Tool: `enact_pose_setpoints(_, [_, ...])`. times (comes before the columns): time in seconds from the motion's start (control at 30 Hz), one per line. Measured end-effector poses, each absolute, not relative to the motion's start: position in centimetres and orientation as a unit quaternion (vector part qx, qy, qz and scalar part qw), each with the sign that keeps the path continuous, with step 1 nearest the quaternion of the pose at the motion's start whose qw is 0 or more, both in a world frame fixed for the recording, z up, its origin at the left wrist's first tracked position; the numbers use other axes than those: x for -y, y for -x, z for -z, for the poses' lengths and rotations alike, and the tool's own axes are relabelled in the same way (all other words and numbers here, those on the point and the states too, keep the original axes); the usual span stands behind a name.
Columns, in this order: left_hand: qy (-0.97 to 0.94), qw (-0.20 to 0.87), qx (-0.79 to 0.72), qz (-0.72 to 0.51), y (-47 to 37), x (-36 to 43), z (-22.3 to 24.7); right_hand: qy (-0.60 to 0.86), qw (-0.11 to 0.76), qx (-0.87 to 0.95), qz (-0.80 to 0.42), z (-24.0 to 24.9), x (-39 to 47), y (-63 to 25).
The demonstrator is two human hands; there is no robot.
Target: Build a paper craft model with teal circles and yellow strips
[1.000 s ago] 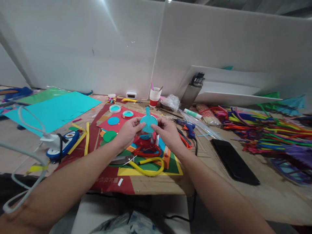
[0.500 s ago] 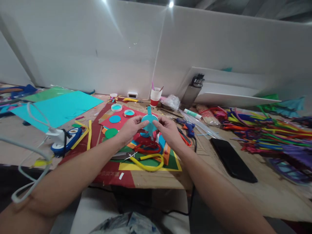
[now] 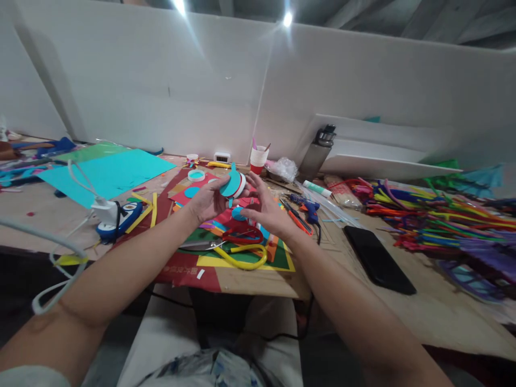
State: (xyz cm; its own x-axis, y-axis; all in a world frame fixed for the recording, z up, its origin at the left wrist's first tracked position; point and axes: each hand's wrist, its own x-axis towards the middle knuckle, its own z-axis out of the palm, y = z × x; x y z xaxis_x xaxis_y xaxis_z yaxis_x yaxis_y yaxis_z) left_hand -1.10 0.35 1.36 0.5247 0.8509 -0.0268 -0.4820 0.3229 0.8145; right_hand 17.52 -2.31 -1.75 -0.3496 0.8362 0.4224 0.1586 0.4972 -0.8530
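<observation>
My left hand (image 3: 210, 200) grips a round blue paper piece (image 3: 230, 185) with a narrow tab sticking up and a white and red rim on its right side. The piece is tilted, its blue face toward the left. Close by on the right, my right hand (image 3: 264, 207) is open, fingers spread and apart from the piece. Under the hands lie red-handled scissors (image 3: 243, 234), a bent yellow foam strip (image 3: 245, 263) and coloured paper sheets (image 3: 193, 226). A blue paper disc (image 3: 192, 192) and a small round lid-like ring with a blue centre (image 3: 196, 175) lie beyond my left hand.
Behind stand a paper cup (image 3: 258, 159), a small digital clock (image 3: 222, 157) and a dark bottle (image 3: 318, 150). To the right are a glue gun (image 3: 308, 207), a black phone (image 3: 378, 259) and a pile of pipe cleaners (image 3: 435, 215). White cables (image 3: 60, 242) hang at the left.
My right hand has let go of the blue round piece and opened beside it. My left hand has moved slightly left and tilted the piece, so its white and red rim shows.
</observation>
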Motion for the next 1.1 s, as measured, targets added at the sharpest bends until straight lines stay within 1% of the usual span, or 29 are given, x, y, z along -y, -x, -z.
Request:
enact_pose_setpoints(0.1, [-0.394,0.790,-0.228,-0.410,1.0,-0.1,-1.4,0.304,0.419,0.748,-0.415,2.4,2.3,-16.5])
enact_pose_setpoints(0.17, [-0.395,0.780,-0.234,-0.426,1.0,-0.1,-1.5,0.309,0.389,0.750,-0.438,2.6,2.3,-16.0])
enact_pose_setpoints(0.23, [-0.382,0.751,-0.239,-0.482,1.4,-0.6,-2.0,0.335,0.350,0.758,-0.436,2.4,2.5,-16.0])
enact_pose_setpoints(0.3, [-0.342,0.714,-0.234,-0.564,2.1,-1.3,-2.7,0.357,0.330,0.762,-0.428,1.7,2.8,-16.6])
enact_pose_setpoints(0.37, [-0.302,0.686,-0.222,-0.624,3.3,-2.2,-3.4,0.352,0.344,0.752,-0.438,1.1,3.0,-17.4])
enact_pose_setpoints(0.47, [-0.256,0.646,-0.208,-0.689,5.2,-3.7,-3.8,0.324,0.401,0.718,-0.467,0.8,2.8,-18.3])
enact_pose_setpoints(0.57, [-0.235,0.608,-0.252,-0.716,6.5,-5.1,-3.5,0.331,0.433,0.707,-0.451,0.9,2.6,-18.5])
enact_pose_setpoints(0.67, [-0.301,0.581,-0.351,-0.670,6.4,-5.7,-2.8,0.369,0.402,0.724,-0.421,1.0,2.9,-18.2])
enact_pose_setpoints(0.73, [-0.399,0.551,-0.407,-0.610,5.8,-5.5,-2.1,0.385,0.379,0.730,-0.420,0.8,3.1,-18.0])
enact_pose_setpoints(0.77, [-0.471,0.528,-0.430,-0.561,5.4,-5.3,-1.8,0.389,0.374,0.730,-0.419,0.8,3.2,-18.0])
enact_pose_setpoints(0.8, [-0.540,0.502,-0.452,-0.503,5.0,-4.9,-1.4,0.392,0.376,0.730,-0.416,0.7,3.3,-18.0])
enact_pose_setpoints(0.87, [-0.571,0.475,-0.477,-0.469,4.3,-4.2,-0.7,0.403,0.392,0.723,-0.401,0.5,3.3,-18.1])
enact_pose_setpoints(1.0, [-0.659,0.356,-0.557,-0.360,3.8,-3.7,0.4,0.442,0.402,0.710,-0.374,0.5,3.1,-18.4])
enact_pose_setpoints(1.1, [-0.698,0.252,-0.581,-0.335,4.0,-4.1,1.1,0.467,0.394,0.708,-0.354,0.9,2.7,-18.6])
